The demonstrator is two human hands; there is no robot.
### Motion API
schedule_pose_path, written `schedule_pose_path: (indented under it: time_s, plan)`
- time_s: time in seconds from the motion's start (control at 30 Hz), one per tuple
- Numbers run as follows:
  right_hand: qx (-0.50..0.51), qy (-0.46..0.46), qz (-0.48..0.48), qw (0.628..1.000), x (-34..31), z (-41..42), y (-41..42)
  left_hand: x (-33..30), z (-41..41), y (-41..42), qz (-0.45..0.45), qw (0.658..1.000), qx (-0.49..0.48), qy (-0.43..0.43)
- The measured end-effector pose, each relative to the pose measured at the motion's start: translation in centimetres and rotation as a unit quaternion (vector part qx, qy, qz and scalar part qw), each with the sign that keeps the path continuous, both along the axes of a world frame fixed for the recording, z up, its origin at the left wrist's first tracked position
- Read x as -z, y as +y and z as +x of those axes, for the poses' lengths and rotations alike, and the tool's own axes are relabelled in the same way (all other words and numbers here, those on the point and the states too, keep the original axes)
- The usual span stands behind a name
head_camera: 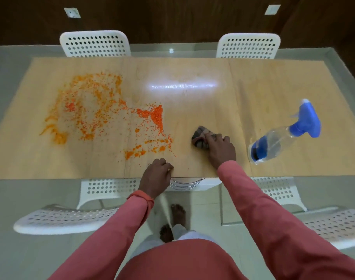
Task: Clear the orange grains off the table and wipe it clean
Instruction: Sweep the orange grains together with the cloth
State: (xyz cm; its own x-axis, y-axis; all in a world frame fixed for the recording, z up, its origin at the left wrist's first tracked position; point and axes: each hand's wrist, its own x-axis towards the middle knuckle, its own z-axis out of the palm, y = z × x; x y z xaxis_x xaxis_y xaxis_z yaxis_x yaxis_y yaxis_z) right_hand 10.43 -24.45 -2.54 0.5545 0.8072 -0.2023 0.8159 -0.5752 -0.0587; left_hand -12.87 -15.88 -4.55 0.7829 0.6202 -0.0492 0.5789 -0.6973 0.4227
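Note:
Orange grains (91, 110) lie scattered over the left half of the light wooden table (263, 87), with a denser heap (156, 116) near the middle and small clumps (140, 151) toward the front edge. My right hand (221, 148) presses a crumpled checked cloth (199, 136) onto the table, just right of the grains. My left hand (156, 175) is curled at the table's front edge, against the left rim of a steel bowl (187, 183) that sits just below the edge. The table hides most of the bowl.
A clear spray bottle (283, 136) with a blue trigger head stands on the right side of the table. White perforated chairs stand at the far side (94, 44) (248, 46) and at the near side (61, 218) (334, 223). My bare feet (177, 214) are on the tiled floor.

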Motion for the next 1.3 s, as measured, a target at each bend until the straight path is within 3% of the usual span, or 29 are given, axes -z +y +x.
schedule_pose_path:
  time_s: [0.13,0.23,0.37,0.5,0.6,0.67,0.77,0.87,1.0,1.1,1.2,1.3]
  plan:
    - [0.097,0.062,0.026,0.993,-0.8,-2.4,3.1,0.6,-0.5,0.5,0.012,0.999,-0.022,-0.023]
    - [0.108,0.174,0.067,0.977,-1.3,-4.5,6.9,0.4,-1.5,1.9,0.050,0.997,-0.053,-0.017]
    - [0.186,0.307,0.175,0.917,-2.5,-4.3,10.2,-0.5,-3.3,4.5,0.046,0.994,-0.095,0.037]
    - [0.231,0.134,0.137,0.954,-2.3,-4.4,8.4,-0.2,-5.3,7.2,-0.037,0.986,-0.141,0.079]
    - [0.263,0.079,0.062,0.960,-1.2,-7.3,7.0,0.1,-6.8,8.6,-0.082,0.981,-0.140,0.107]
    - [0.275,0.092,0.057,0.955,-0.7,-10.4,8.3,0.0,-8.0,9.6,-0.092,0.980,-0.128,0.121]
    - [0.242,0.186,0.112,0.946,-0.7,-14.5,12.9,-0.2,-9.6,10.9,-0.096,0.981,-0.106,0.133]
    - [0.246,0.293,0.168,0.909,-1.3,-15.9,15.9,-0.4,-10.5,12.0,-0.083,0.983,-0.061,0.150]
    - [0.315,0.174,0.219,0.907,-1.4,-13.5,12.7,-0.9,-11.0,12.5,-0.074,0.984,-0.029,0.159]
    - [0.390,0.074,0.149,0.906,-0.6,-11.3,8.1,-1.2,-10.6,12.3,-0.076,0.984,-0.032,0.161]
    - [0.430,0.064,0.090,0.896,-0.5,-12.8,7.3,-1.5,-10.7,12.4,-0.079,0.983,-0.030,0.164]
    - [0.379,0.090,0.105,0.915,-0.5,-17.1,10.6,-1.8,-10.9,12.5,-0.076,0.983,-0.023,0.164]
